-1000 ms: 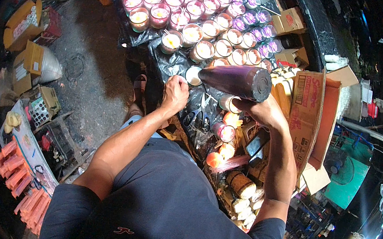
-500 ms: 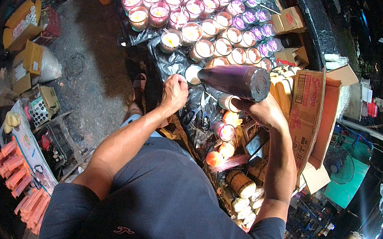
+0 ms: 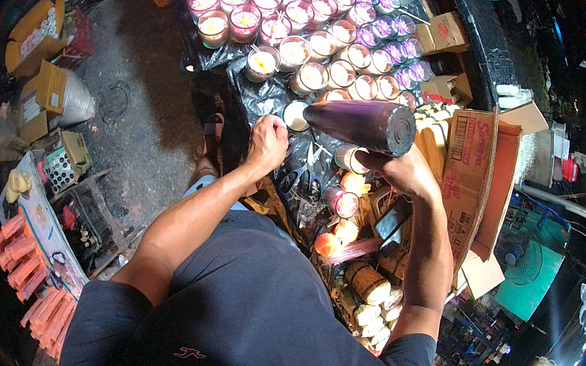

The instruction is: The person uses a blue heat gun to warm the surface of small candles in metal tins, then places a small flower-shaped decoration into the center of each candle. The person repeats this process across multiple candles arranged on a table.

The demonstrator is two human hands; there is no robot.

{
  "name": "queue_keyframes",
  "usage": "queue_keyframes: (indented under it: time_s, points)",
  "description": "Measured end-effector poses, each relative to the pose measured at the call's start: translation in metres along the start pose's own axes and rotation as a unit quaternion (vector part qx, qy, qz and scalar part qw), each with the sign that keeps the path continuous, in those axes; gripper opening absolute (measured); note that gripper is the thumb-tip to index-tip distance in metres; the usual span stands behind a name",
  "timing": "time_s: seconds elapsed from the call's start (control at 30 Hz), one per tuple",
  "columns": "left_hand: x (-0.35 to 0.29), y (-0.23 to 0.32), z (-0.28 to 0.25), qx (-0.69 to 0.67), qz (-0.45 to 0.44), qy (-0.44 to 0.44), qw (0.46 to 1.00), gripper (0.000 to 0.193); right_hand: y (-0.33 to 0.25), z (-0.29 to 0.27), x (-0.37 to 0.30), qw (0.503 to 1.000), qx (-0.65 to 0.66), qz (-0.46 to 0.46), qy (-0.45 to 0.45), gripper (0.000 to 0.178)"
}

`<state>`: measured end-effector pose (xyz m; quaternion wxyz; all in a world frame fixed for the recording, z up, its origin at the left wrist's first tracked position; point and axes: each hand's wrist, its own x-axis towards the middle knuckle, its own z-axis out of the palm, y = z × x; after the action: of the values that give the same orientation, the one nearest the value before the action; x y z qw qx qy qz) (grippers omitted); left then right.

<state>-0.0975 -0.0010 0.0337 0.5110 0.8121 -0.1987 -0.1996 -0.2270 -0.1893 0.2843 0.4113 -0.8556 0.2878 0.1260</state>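
Observation:
My right hand point(image 3: 404, 170) grips a dark purple, tapered pitcher point(image 3: 361, 124) from below and behind. It lies tilted nearly level, its narrower end toward the left at a small glass point(image 3: 296, 115) with white contents. My left hand point(image 3: 269, 141) is closed just beside that glass; whatever its fingers hold, if anything, is hidden. Scissors point(image 3: 304, 173) rest on the black plastic sheet point(image 3: 251, 91) between my hands. Under my right hand stands another glass point(image 3: 348, 158), and a glass candle point(image 3: 343, 202) is nearer to me, among orange flowers point(image 3: 328, 244).
Many filled glass candles point(image 3: 245, 23), pink and whitish, cover the far table, with purple flower-shaped ones point(image 3: 383, 27) to their right. An open cardboard box point(image 3: 468, 181) stands right of my right arm. At left, a low table point(image 3: 50, 220) carries orange-pink bundles point(image 3: 18, 256).
Hardly anything differs: both hands and the tilted pitcher keep their places, and the whole view has shifted very slightly.

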Motion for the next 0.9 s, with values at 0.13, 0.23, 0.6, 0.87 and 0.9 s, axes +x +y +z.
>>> queue_keyframes:
  time_s: [0.13,0.23,0.6,0.87,0.9]
  points:
    - [-0.001,0.000,0.000,0.005,0.003,0.002,1.000,0.023,-0.002,0.000,-0.002,0.999,0.020,0.048,-0.013,0.048]
    - [0.000,0.001,-0.001,-0.002,0.001,0.000,1.000,0.022,-0.006,-0.001,-0.002,0.997,0.010,0.075,-0.025,0.048]
    - [0.000,-0.003,0.001,0.001,0.012,0.006,1.000,0.023,0.003,0.004,-0.002,1.000,0.006,0.017,-0.012,0.048]
    - [-0.001,-0.001,-0.001,-0.007,0.014,0.006,1.000,0.023,0.008,0.005,-0.002,1.000,0.007,0.009,-0.011,0.045]
    - [-0.001,-0.002,0.000,-0.006,0.010,0.001,1.000,0.024,0.009,0.005,-0.002,1.000,0.005,-0.003,-0.008,0.045]
